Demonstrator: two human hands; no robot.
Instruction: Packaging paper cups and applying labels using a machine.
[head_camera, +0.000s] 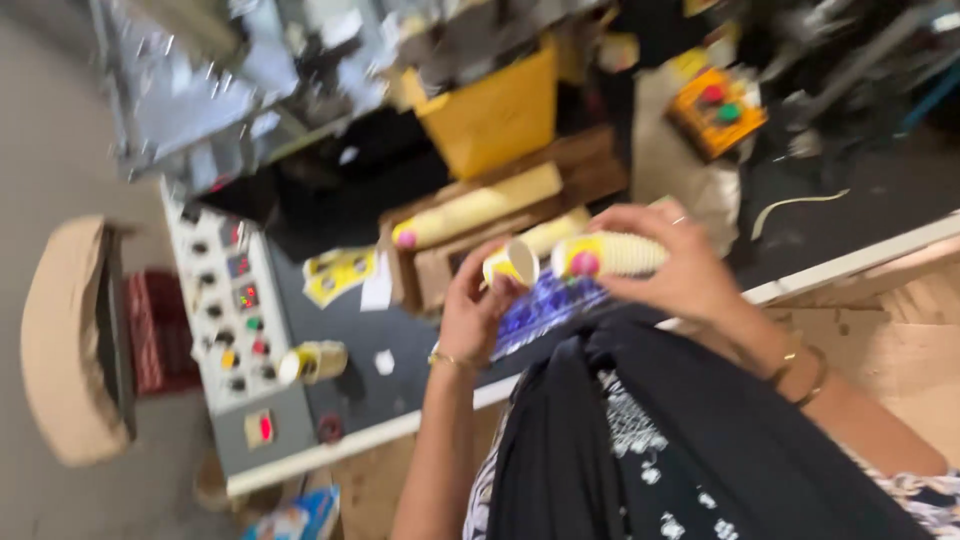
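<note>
The picture is tilted and blurred. My left hand (472, 308) grips a single yellow paper cup (511, 264), its open mouth turned toward me. Just right of it, my right hand (672, 262) is wrapped around a long nested stack of yellow paper cups (608, 255) lying sideways, with a pink spot on its near end. The single cup and the stack's end are a small gap apart. Both hands hover over a blue printed sheet (545, 308) on the dark table. A black patterned cloth (680, 440) hangs in front of me.
A wooden tray (590, 170) behind the hands holds more cup stacks (470, 215). A yellow bin (495, 115) stands beyond it. A grey control panel (235, 320) with buttons lies at left, a short cup stack (315, 360) beside it. An orange button box (715, 110) sits far right.
</note>
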